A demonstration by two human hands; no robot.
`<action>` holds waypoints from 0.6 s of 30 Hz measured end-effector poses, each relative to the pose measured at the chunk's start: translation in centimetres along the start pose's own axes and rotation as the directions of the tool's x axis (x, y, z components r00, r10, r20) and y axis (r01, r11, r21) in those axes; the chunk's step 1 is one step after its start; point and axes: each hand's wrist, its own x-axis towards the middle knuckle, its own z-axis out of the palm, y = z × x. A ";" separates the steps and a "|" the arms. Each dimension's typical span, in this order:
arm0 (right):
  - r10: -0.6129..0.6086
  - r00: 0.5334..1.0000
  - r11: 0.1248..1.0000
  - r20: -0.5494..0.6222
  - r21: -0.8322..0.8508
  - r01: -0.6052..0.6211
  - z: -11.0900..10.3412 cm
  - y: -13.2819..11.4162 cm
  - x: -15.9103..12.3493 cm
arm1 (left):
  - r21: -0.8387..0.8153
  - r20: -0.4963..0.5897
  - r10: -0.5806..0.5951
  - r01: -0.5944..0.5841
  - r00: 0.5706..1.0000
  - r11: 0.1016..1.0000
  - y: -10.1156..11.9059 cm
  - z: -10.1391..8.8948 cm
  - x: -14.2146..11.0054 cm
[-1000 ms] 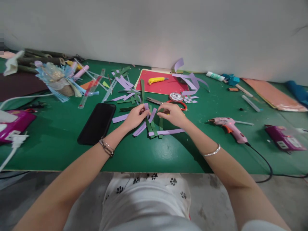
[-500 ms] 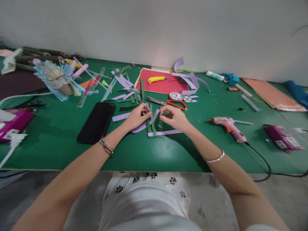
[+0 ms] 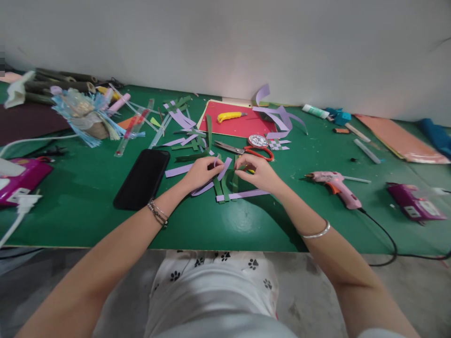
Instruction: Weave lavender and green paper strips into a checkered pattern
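Observation:
My left hand (image 3: 202,173) is closed in a pinch on a purple paper strip (image 3: 224,169), whose free end sticks up to the right over the green paper strips (image 3: 225,188). My right hand (image 3: 260,172) has thumb and forefinger brought together at the top of the rightmost green strip (image 3: 235,180). Across the lower ends of the green strips runs another purple strip (image 3: 250,193), woven with them. Part of the weave is hidden behind my left fingers. Red-handled scissors (image 3: 259,151) lie just beyond my hands.
A black phone (image 3: 142,179) lies left of my hands. Farther back are a yellow utility knife (image 3: 230,116) on red paper (image 3: 254,127) and curled purple strips (image 3: 282,119). To the right rest a pink glue gun (image 3: 333,184) with its cord and a magenta power strip (image 3: 414,201).
The raised end of the purple strip has shifted slightly left and up. My left fingers have moved a little over the weave, and my right fingers now meet the rightmost green strip.

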 end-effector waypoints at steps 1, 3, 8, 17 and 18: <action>-0.006 1.000 1.000 0.017 -0.003 0.006 -0.2 -0.1 -0.1 | 0.005 -0.004 -0.002 0.002 1.000 1.000 0.0 0.0 0.0; -0.020 0.998 1.000 0.064 -0.020 0.021 -0.5 -0.2 -0.2 | 0.008 -0.020 -0.003 0.004 1.000 1.000 -0.2 0.1 0.0; -0.066 0.981 0.997 0.180 -0.039 0.074 -1.2 -1.0 -0.5 | 0.019 -0.068 -0.012 0.013 0.998 1.000 -0.5 0.4 0.1; -0.120 0.984 0.991 0.131 -0.036 0.126 -0.9 -1.5 0.2 | 0.022 0.001 -0.025 0.024 1.000 0.999 0.0 0.5 0.1; -0.115 0.987 0.992 0.115 -0.043 0.121 -0.7 -1.5 0.4 | 0.017 0.005 -0.019 0.019 1.000 1.000 0.1 0.5 0.1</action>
